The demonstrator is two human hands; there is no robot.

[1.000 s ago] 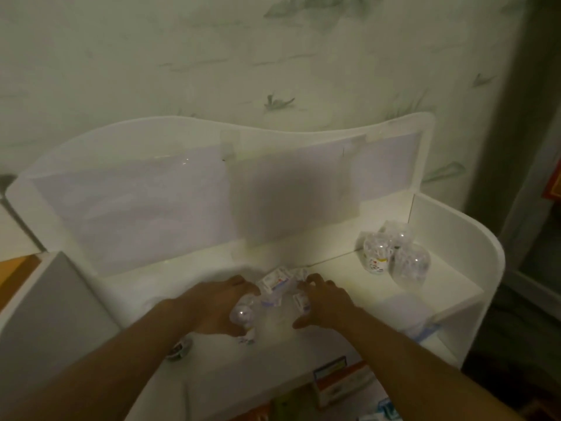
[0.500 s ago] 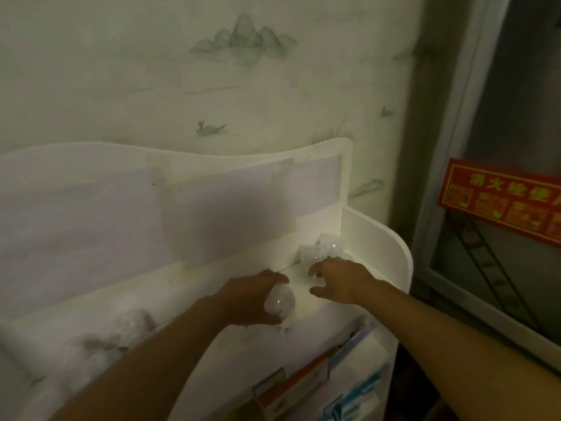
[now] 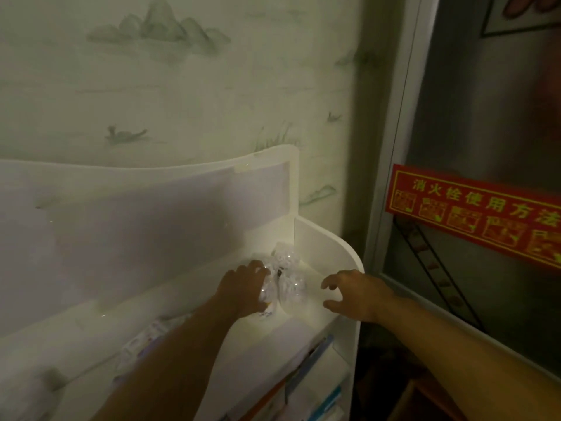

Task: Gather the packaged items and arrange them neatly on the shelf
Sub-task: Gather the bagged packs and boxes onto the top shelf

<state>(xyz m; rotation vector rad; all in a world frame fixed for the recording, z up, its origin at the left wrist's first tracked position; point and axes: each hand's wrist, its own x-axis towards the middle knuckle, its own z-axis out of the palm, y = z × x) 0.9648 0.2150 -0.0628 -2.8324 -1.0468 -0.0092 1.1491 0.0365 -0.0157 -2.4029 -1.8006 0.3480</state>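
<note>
A white shelf (image 3: 329,252) stands against a painted wall. At its right end sits a cluster of clear plastic packaged items (image 3: 288,270), close to the side panel. My left hand (image 3: 244,288) is wrapped around one clear packaged item (image 3: 267,296) and holds it down on the shelf board right beside that cluster. My right hand (image 3: 353,291) hovers at the shelf's right edge with fingers spread and nothing in it. More packaged items (image 3: 145,338) lie blurred further left on the board, partly behind my left forearm.
Below the top board, a lower rack holds books and boxes (image 3: 306,387). To the right is a metal cabinet door with a red sign (image 3: 473,212) in yellow characters. The wall behind the shelf is pale with a green landscape print.
My view has swung right. My left hand carried a packaged item to the cluster at the right end. My right hand drew back from the cluster and opened.
</note>
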